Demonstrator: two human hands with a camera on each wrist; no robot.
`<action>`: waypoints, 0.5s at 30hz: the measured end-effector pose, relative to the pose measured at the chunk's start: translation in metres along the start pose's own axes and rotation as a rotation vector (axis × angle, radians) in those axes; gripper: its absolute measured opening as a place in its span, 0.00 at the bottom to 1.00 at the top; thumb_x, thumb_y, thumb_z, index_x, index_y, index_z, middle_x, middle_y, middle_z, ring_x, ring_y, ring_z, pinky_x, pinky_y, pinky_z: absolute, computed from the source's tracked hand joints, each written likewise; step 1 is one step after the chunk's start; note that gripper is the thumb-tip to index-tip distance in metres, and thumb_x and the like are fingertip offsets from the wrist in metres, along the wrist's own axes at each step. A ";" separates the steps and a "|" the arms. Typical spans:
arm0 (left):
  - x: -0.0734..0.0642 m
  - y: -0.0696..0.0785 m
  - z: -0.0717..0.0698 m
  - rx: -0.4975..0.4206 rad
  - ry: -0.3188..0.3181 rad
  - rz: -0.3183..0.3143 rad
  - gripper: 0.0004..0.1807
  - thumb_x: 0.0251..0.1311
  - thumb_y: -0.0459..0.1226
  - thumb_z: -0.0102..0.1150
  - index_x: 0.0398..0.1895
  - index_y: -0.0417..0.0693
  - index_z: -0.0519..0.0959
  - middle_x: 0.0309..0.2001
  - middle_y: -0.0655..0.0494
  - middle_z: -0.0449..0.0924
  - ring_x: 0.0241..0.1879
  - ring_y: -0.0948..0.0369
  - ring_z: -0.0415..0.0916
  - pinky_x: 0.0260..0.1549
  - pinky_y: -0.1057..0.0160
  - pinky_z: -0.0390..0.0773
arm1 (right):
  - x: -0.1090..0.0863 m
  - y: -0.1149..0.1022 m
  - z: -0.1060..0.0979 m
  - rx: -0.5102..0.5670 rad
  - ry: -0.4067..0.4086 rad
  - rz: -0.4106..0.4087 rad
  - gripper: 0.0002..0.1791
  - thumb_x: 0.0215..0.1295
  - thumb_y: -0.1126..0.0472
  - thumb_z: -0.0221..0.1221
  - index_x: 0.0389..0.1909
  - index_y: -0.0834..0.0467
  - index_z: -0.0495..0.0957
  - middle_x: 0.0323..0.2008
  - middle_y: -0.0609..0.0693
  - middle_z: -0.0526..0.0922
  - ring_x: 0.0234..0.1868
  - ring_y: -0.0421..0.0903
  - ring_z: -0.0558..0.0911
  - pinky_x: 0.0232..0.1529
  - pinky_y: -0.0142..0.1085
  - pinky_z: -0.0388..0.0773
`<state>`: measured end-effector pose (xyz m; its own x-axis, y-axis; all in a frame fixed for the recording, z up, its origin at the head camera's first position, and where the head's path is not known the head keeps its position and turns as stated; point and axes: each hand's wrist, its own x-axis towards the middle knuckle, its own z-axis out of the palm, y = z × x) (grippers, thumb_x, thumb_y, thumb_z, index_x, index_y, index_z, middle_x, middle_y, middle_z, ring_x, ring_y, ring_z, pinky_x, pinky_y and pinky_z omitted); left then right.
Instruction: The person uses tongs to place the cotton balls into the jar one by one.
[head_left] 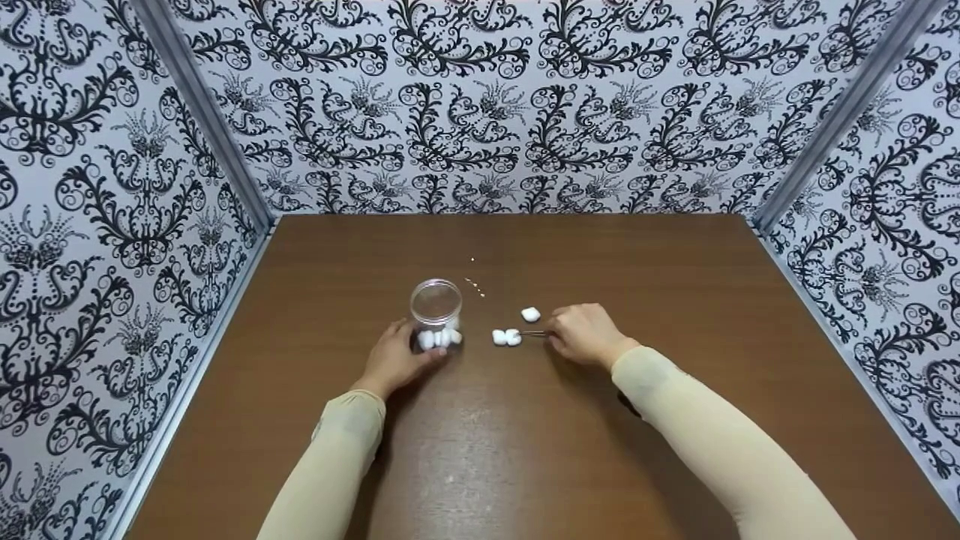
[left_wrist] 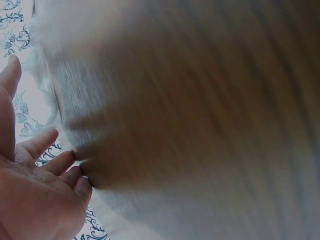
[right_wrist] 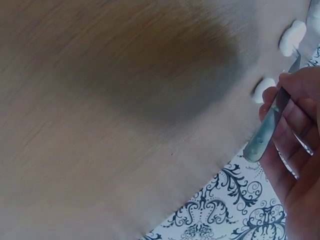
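A clear jar [head_left: 436, 322] with several white cotton balls [head_left: 439, 338] in its lower part stands left of centre. My left hand [head_left: 399, 355] holds the jar low down, thumb in front and fingers at its left side. Metal tweezers [right_wrist: 269, 125] are pinched in my right hand [head_left: 586, 334]. Their tips reach a cotton ball [head_left: 513, 337], which lies against a second cotton ball [head_left: 499, 337] on the table. Farther back lies a third cotton ball [head_left: 531, 314]. In the left wrist view, the jar [left_wrist: 40, 97] is pale and blurred beside the thumb.
Small pale crumbs [head_left: 475, 286] lie on the brown wooden table [head_left: 600, 255] behind the cotton balls. Patterned walls [head_left: 487, 112] enclose the table at the back and both sides.
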<state>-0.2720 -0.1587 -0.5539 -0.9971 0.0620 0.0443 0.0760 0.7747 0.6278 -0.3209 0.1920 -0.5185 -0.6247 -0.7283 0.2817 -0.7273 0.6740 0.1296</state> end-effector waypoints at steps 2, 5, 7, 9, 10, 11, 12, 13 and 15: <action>0.000 0.000 0.000 0.000 -0.002 -0.004 0.45 0.55 0.57 0.70 0.70 0.43 0.69 0.70 0.35 0.63 0.68 0.41 0.61 0.64 0.42 0.62 | 0.000 0.000 0.001 -0.008 0.010 0.004 0.02 0.56 0.58 0.67 0.27 0.51 0.85 0.25 0.45 0.81 0.24 0.47 0.81 0.22 0.47 0.78; 0.001 -0.001 0.000 0.003 -0.008 -0.011 0.45 0.55 0.58 0.70 0.71 0.44 0.69 0.70 0.36 0.63 0.69 0.41 0.61 0.65 0.42 0.61 | 0.000 0.000 0.001 -0.013 0.018 0.007 0.02 0.56 0.58 0.67 0.28 0.51 0.86 0.25 0.44 0.81 0.24 0.47 0.82 0.22 0.47 0.78; 0.001 -0.001 0.001 0.002 -0.008 -0.010 0.45 0.55 0.58 0.70 0.71 0.43 0.68 0.70 0.36 0.63 0.69 0.41 0.61 0.65 0.42 0.61 | -0.001 0.001 0.000 -0.004 0.020 0.011 0.02 0.56 0.58 0.67 0.29 0.51 0.87 0.26 0.44 0.82 0.25 0.47 0.82 0.23 0.47 0.78; 0.001 -0.002 0.001 0.002 -0.006 -0.006 0.45 0.55 0.57 0.70 0.71 0.43 0.69 0.70 0.36 0.63 0.68 0.41 0.61 0.64 0.42 0.61 | -0.001 0.002 -0.001 0.005 0.025 0.014 0.03 0.55 0.59 0.67 0.30 0.51 0.87 0.27 0.44 0.83 0.26 0.47 0.83 0.24 0.47 0.79; 0.001 -0.002 0.001 0.001 -0.004 -0.003 0.45 0.55 0.57 0.70 0.70 0.43 0.69 0.70 0.35 0.63 0.68 0.41 0.61 0.64 0.42 0.61 | -0.002 0.003 -0.002 0.013 0.028 0.017 0.03 0.55 0.60 0.67 0.30 0.51 0.88 0.28 0.44 0.83 0.27 0.47 0.83 0.24 0.47 0.79; 0.001 -0.001 0.001 0.000 -0.003 -0.002 0.45 0.55 0.57 0.70 0.70 0.42 0.69 0.69 0.35 0.63 0.68 0.40 0.61 0.64 0.42 0.62 | -0.003 0.003 -0.004 0.020 0.031 0.021 0.04 0.55 0.61 0.67 0.31 0.51 0.88 0.29 0.44 0.84 0.28 0.47 0.83 0.24 0.47 0.79; 0.001 -0.001 0.001 0.000 0.000 0.000 0.44 0.55 0.57 0.70 0.70 0.42 0.69 0.69 0.35 0.63 0.68 0.40 0.61 0.64 0.42 0.62 | -0.003 0.004 -0.005 0.020 0.036 0.025 0.04 0.54 0.61 0.67 0.31 0.51 0.88 0.29 0.44 0.84 0.28 0.47 0.84 0.25 0.47 0.79; 0.001 -0.001 0.001 -0.003 0.003 0.002 0.44 0.55 0.56 0.70 0.70 0.42 0.69 0.69 0.35 0.64 0.68 0.40 0.61 0.64 0.42 0.62 | -0.004 0.005 -0.006 0.020 0.039 0.028 0.04 0.54 0.61 0.67 0.31 0.51 0.88 0.29 0.44 0.84 0.28 0.47 0.84 0.25 0.47 0.79; 0.001 0.000 0.000 -0.008 0.009 0.006 0.43 0.55 0.55 0.71 0.69 0.41 0.70 0.69 0.34 0.64 0.68 0.39 0.62 0.64 0.42 0.62 | -0.006 0.008 -0.009 0.020 0.044 0.035 0.04 0.54 0.61 0.67 0.30 0.51 0.88 0.29 0.43 0.84 0.28 0.46 0.83 0.25 0.47 0.79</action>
<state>-0.2725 -0.1583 -0.5540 -0.9966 0.0613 0.0552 0.0824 0.7693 0.6336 -0.3200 0.2028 -0.5108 -0.6371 -0.6976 0.3278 -0.7108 0.6962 0.1002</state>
